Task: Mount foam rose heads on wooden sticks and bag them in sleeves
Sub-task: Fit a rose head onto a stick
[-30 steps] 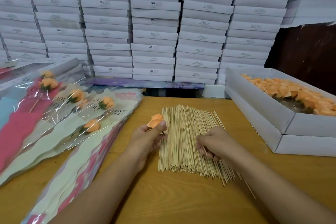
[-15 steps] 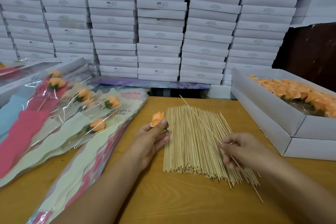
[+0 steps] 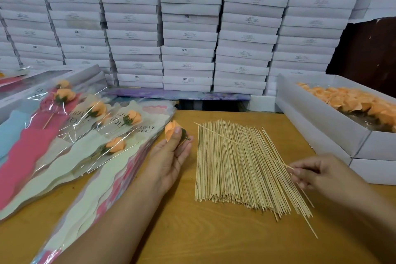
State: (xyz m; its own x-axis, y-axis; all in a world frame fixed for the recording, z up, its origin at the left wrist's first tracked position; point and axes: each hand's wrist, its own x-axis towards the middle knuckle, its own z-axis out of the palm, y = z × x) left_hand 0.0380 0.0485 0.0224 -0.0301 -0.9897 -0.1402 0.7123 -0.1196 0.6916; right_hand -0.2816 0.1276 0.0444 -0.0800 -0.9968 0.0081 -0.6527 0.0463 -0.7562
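My left hand [image 3: 171, 156] pinches an orange foam rose head [image 3: 171, 132] with a green base, palm up, just left of the stick pile. A wide bundle of thin wooden sticks [image 3: 233, 169] lies flat on the table in the middle. My right hand [image 3: 315, 172] pinches one single stick [image 3: 240, 146] near its lower end; the stick slants up and left over the pile, its tip pointing toward the rose head. Several bagged roses in printed sleeves [image 3: 85, 135] lie stacked at the left.
An open white box [image 3: 321, 122] full of orange rose heads [image 3: 360, 105] stands at the right on another white box. Stacks of white boxes [image 3: 188, 28] wall off the back. The wooden table [image 3: 214, 238] shows bare in front.
My right hand has lifted one stick out of the pile and drawn it to the right, lowering its tip toward the rose. My left hand has turned the rose head slightly.
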